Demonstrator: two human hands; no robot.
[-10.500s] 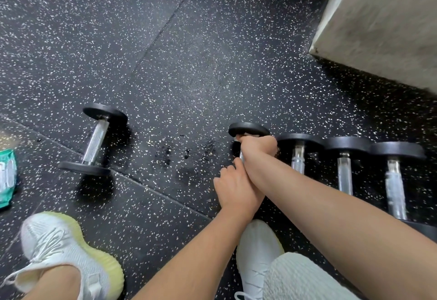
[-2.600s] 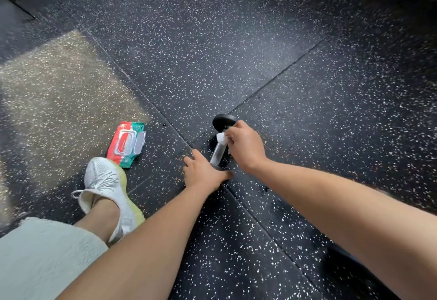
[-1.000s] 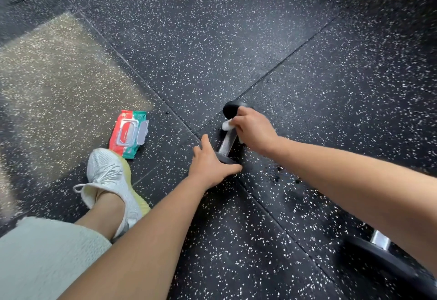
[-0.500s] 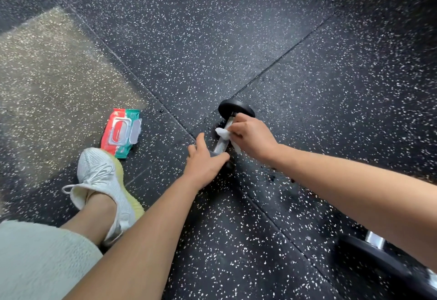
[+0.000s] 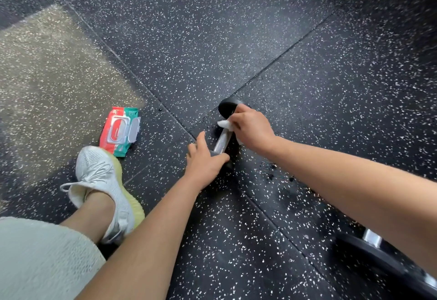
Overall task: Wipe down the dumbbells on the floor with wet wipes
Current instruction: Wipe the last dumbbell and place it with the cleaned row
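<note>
A small dumbbell point(image 5: 223, 140) with black end plates and a chrome handle lies on the speckled black floor in the middle of the view. My left hand point(image 5: 205, 159) rests on its near plate and grips it. My right hand point(image 5: 252, 127) holds a white wet wipe point(image 5: 226, 124) pressed around the far end of the handle, just below the far black plate point(image 5: 227, 107). The near plate is mostly hidden under my left hand.
A red and green wet-wipe pack point(image 5: 120, 130) lies on the floor to the left, beside my white shoe point(image 5: 102, 181). Another dumbbell's black plate point(image 5: 376, 260) shows at the lower right under my right forearm. A pale worn floor patch point(image 5: 47, 82) lies far left.
My right hand has slid the wipe up the handle toward the far plate. My left hand stays on the near plate. Earlier I was at the row of dumbbells to the right.
</note>
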